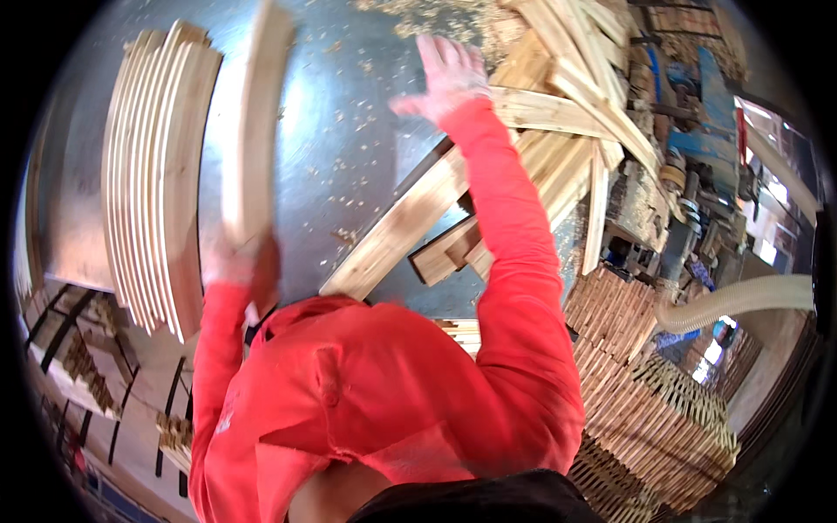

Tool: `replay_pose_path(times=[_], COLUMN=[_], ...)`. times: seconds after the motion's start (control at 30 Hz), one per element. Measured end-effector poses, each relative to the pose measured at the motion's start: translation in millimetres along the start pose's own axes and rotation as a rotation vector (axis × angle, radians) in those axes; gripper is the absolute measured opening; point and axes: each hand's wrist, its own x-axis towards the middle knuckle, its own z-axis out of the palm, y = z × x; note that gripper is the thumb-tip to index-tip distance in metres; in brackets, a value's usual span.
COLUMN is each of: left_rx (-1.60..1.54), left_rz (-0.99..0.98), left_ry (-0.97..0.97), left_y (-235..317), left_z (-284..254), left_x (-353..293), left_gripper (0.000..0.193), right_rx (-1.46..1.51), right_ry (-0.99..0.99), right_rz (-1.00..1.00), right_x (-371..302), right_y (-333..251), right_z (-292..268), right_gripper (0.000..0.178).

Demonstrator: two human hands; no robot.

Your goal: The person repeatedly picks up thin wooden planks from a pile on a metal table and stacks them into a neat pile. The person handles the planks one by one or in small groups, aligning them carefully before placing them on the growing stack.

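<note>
A long wooden board (255,131) stretches away from me over the metal tabletop, blurred by motion. My left hand (240,266) is closed on its near end, and the blur hides some of the fingers. To the left of that board, several similar boards (157,174) stand side by side in a neat row. My right hand (446,77) hovers at the far right of the table with its fingers spread and nothing in it. Beneath the right forearm, another plank (397,227) lies slantwise among loose lumber.
A jumbled pile of planks (558,113) and wood shavings (436,13) cover the table's right side. Beyond them stands a machine with blue parts (702,105) and a ribbed hose (741,301). Stacked wood pieces (654,410) rise at the lower right. Shavings dot the metal tabletop (323,174).
</note>
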Motion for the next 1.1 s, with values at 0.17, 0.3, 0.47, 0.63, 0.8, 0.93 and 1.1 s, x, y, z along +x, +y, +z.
replay_pose_path(times=[0.17,0.3,0.47,0.63,0.8,0.93,1.1], left_rx=[0.979,0.553,-0.117,-0.927,-0.629,-0.282,-0.128], left_rz=[0.081,0.187,0.479,0.277,-0.064,0.106,0.029], left_ry=[0.491,0.463,-0.051,-0.735,-0.392,-0.210,-0.135], left_y=[-44.5,12.7,117.4,172.8,162.3,93.9,58.5], left_z=[-99.3,-63.0,61.2,135.3,91.7,92.2,107.4], left_x=[-20.7,-3.0,34.6,70.0,76.6,92.8,91.7], left_gripper=[0.087,0.087,0.114,0.102,0.049,0.029,0.033], right_rx=[-0.358,-0.236,0.404,1.110,-0.189,-0.291,0.139], right_ry=[-0.337,-0.328,-0.080,0.085,-0.175,-0.401,-0.234], right_rz=[0.069,-0.001,-0.386,-0.431,0.041,0.103,0.134], right_x=[-55.1,-36.3,-1.5,49.1,25.3,1.8,45.5], right_y=[144.3,115.7,-28.0,60.8,163.4,191.0,120.4], right_z=[39.3,5.7,-144.6,-93.6,-3.6,16.0,-38.7], right_gripper=[0.122,0.111,0.083,0.064,0.102,0.115,0.108])
